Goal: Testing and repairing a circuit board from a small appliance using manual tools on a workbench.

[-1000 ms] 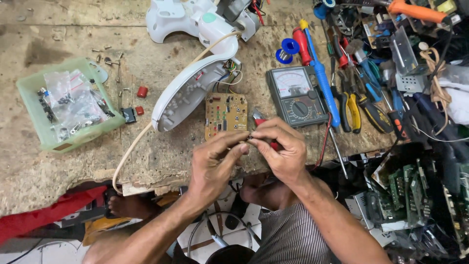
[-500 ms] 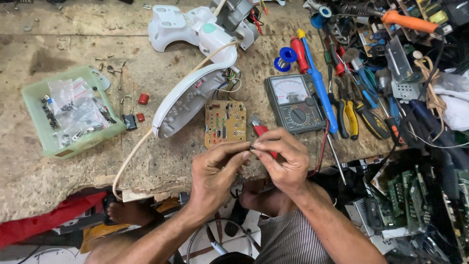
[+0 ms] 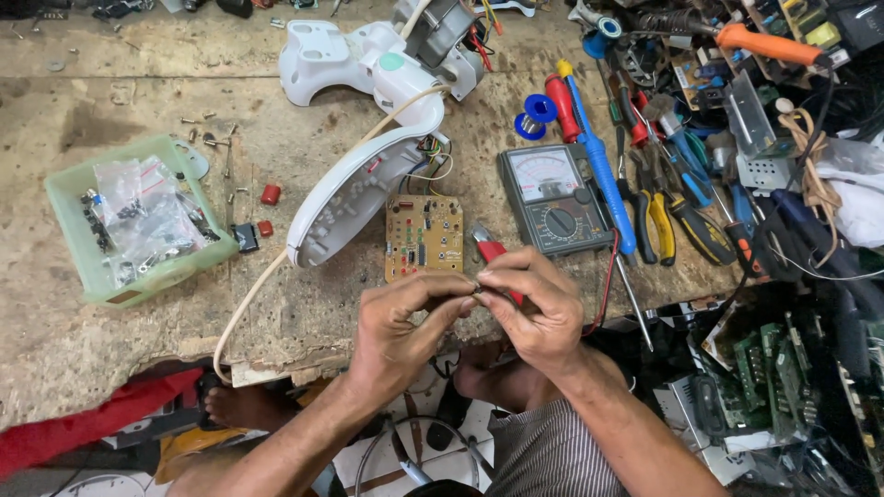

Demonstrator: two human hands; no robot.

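While the person is sitting at a worn wooden workbench (image 3: 110, 359), lots of things are lying all over it. A green tray (image 3: 69, 198) with little bags of parts is sitting on the far left side. A white plastic fan body (image 3: 368, 110) is lying in the middle, and a pale cord (image 3: 241, 317) is running from it over the front edge. A small yellow circuit board (image 3: 424, 236) is lying flat just beside the white shell. A grey meter (image 3: 555, 198) with a dial is sitting to the right of the board. Screwdrivers and pliers (image 3: 658, 207) are piling up on the right side, with old green boards below them.

Both hands are meeting in front of the bench edge, just below the circuit board. The left hand (image 3: 401, 322) is curling in, and its fingertips are pinching a tiny part (image 3: 478, 290). The right hand (image 3: 534, 308) is also closing, pinching the same tiny part from the other side. The part is too small to tell what it is. A red-handled tool (image 3: 491, 250) is poking out from behind the right hand.
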